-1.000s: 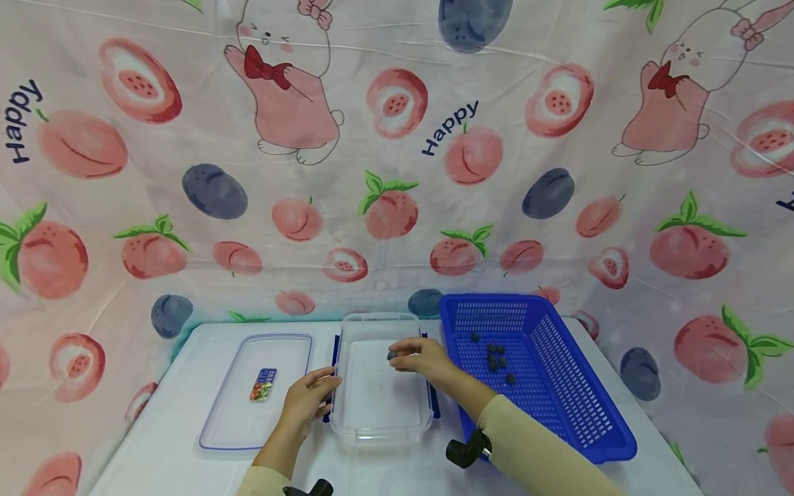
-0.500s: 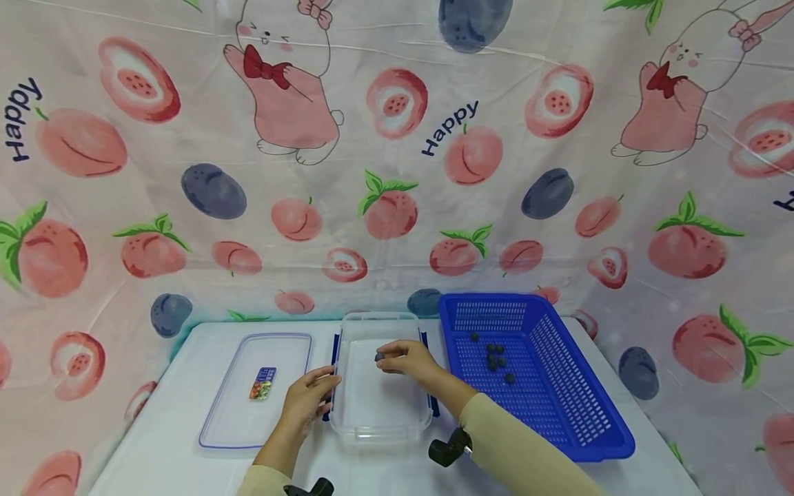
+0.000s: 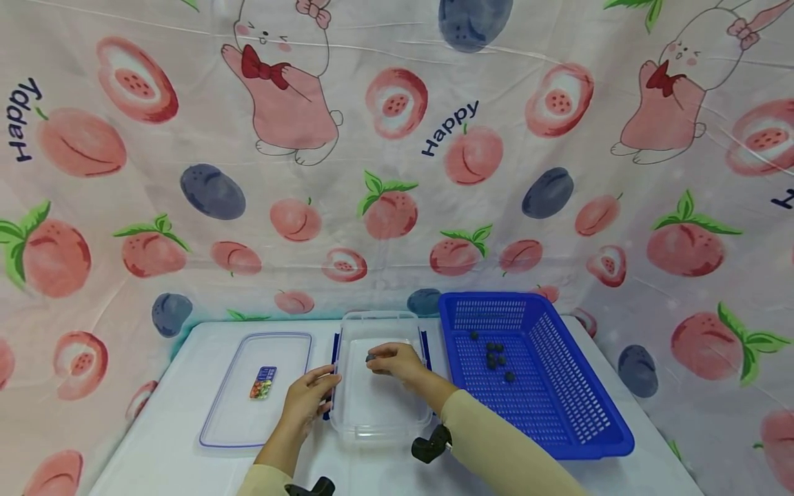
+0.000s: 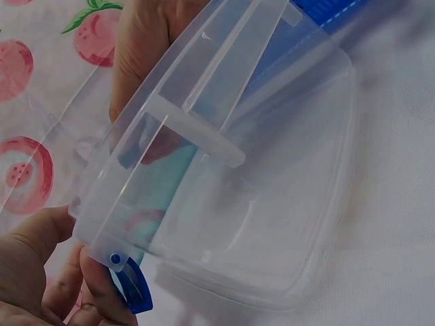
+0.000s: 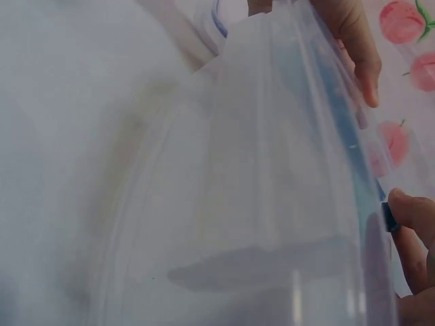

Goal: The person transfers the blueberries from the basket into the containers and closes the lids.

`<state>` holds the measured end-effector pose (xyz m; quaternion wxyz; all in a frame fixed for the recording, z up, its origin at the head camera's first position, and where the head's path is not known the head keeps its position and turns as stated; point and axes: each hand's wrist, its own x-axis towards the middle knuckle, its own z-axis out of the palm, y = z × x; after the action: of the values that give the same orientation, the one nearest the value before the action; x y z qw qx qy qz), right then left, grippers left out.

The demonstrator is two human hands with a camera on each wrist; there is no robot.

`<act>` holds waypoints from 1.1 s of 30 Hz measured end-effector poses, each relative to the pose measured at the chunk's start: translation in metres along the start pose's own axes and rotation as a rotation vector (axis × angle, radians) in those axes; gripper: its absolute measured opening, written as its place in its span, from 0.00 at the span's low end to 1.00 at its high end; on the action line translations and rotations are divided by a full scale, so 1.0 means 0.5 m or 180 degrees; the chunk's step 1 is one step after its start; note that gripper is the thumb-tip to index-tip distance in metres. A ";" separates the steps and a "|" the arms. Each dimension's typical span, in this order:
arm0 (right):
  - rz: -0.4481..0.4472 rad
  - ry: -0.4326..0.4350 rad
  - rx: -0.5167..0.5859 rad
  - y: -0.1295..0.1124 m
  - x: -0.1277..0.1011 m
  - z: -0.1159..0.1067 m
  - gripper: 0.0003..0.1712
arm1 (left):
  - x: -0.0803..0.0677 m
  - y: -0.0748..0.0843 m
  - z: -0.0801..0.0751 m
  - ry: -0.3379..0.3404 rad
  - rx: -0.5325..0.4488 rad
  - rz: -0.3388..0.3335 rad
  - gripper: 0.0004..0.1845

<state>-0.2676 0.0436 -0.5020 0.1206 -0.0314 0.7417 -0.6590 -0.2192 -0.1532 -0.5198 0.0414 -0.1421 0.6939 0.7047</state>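
From the head view, the right hand (image 3: 397, 363) hovers over the clear container (image 3: 380, 413), pinching a dark berry (image 3: 370, 357) at its fingertips; the left hand (image 3: 308, 398) grips the container's left wall by the blue latch (image 3: 327, 406); more berries lie in the blue basket (image 3: 558, 413) alongside. Left wrist view: fingers (image 4: 95, 285) pressed on the rim at the latch. Right wrist view: the berry (image 5: 388, 217) sits pinched just above the container's floor.

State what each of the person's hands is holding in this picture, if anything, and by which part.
The right hand pinches a small dark berry at its fingertips, above the clear container. The left hand grips that container by its left rim, beside the blue latch.
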 end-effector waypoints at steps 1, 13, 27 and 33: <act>0.0032 0.0019 -0.0006 0.001 0.001 0.002 0.21 | 0.000 0.000 0.000 -0.0003 -0.0009 0.0000 0.25; 0.0231 0.0112 -0.0254 0.020 0.009 0.021 0.18 | -0.002 0.001 -0.001 -0.0008 0.0009 0.0000 0.25; 0.0410 0.0152 -0.0790 0.034 0.011 0.026 0.13 | -0.007 0.005 0.000 -0.0026 0.0071 -0.0016 0.25; 0.0568 0.0189 -0.0899 0.034 0.010 0.031 0.12 | -0.005 0.004 0.000 0.0014 0.0074 -0.0019 0.25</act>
<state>-0.2674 0.0298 -0.5209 0.1511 0.0375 0.8301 -0.5355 -0.2175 -0.1527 -0.5173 0.0436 -0.1452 0.7017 0.6962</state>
